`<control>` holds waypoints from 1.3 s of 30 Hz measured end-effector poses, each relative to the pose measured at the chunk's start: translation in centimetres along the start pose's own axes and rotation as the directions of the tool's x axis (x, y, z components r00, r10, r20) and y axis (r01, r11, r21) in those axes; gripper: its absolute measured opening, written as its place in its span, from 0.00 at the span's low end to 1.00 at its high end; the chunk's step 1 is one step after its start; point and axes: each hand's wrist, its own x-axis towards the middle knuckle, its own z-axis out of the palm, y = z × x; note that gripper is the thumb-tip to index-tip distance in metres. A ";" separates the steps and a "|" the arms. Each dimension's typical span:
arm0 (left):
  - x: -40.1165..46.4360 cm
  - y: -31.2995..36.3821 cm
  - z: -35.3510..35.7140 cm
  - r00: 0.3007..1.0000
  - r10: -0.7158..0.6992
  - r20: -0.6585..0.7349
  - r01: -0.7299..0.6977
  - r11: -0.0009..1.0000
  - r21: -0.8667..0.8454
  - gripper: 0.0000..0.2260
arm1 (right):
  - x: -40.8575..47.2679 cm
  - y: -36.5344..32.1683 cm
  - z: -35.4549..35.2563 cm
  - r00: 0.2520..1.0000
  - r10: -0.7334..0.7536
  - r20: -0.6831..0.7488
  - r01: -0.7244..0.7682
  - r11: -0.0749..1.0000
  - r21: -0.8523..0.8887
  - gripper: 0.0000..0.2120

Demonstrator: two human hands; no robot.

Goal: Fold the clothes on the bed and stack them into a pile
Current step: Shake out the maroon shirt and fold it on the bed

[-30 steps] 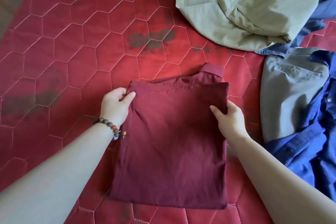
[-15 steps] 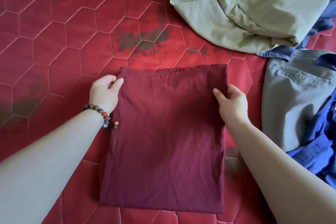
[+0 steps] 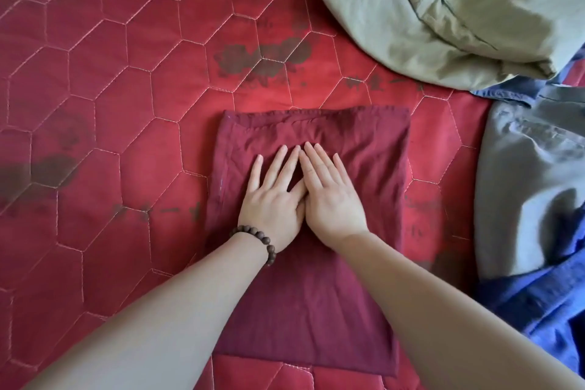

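A folded maroon garment [image 3: 364, 149] lies as a flat rectangle on the red quilted bed cover [image 3: 110, 104], in the middle of the view. My left hand [image 3: 273, 196], with a bead bracelet at the wrist, presses flat on its upper middle, fingers straight. Right beside it, touching along the thumbs, my right hand [image 3: 329, 196] presses flat too. Neither hand holds anything.
A crumpled olive-green garment [image 3: 427, 9] lies at the top right. A grey garment [image 3: 531, 187] and a blue shirt [image 3: 544, 304] lie unfolded along the right edge. Dark printed patches mark the bed cover to the left and above the maroon garment.
Both hands let go of the maroon garment's side edges and moved in to its middle, where they now press flat side by side.
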 end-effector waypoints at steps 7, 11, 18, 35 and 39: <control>0.6 -2.3 0.7 0.995 -0.102 0.004 0.101 0.990 0.102 0.31 | 0.3 6.7 -1.2 0.987 0.157 -0.038 -0.162 0.945 -0.285 0.30; 0.0 -5.6 -0.3 0.978 -0.205 0.044 0.203 0.978 0.048 0.32 | -2.3 9.5 -2.5 0.894 0.447 -0.033 -0.441 0.863 -0.246 0.31; -4.6 -3.2 -2.0 0.979 -0.187 -0.084 0.177 0.977 -0.115 0.30 | -5.8 2.6 -3.4 0.934 0.294 -0.205 -0.332 0.925 -0.187 0.29; -14.2 -3.6 -0.1 0.981 -0.196 0.004 0.195 0.976 0.098 0.31 | -18.2 2.4 0.1 0.904 0.419 -0.088 -0.427 0.869 -0.248 0.32; -16.2 0.4 1.1 0.996 0.079 0.035 -0.081 0.996 0.049 0.28 | -17.8 -6.7 3.4 0.982 0.163 -0.098 -0.176 0.974 -0.141 0.32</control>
